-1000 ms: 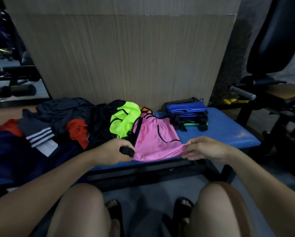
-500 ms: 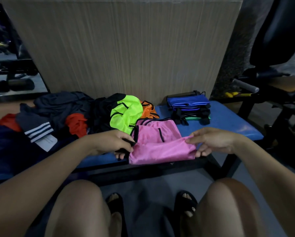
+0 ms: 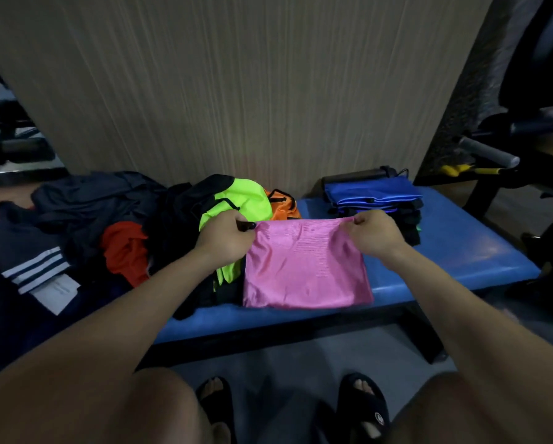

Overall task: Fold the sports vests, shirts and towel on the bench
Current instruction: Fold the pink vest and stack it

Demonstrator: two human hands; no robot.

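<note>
The left hand [image 3: 225, 239] and right hand [image 3: 375, 232] each pinch a far corner of the pink vest [image 3: 304, 267] with curled fingers; the vest lies folded on the blue bench [image 3: 467, 248], between the unfolded clothes pile [image 3: 115, 225] and the folded stack [image 3: 374, 193].

Folded stack [image 3: 374, 200] behind the right hand [image 3: 376, 233] — lower layers indistinct.

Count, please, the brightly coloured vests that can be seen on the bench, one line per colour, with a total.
Pink vest, held at its top edge by the left hand and right hand: 1
Neon green vest: 1
Orange vest: 1
Blue, topmost of the folded stack: 1; further layers below cannot be counted.
Total: 4
</note>
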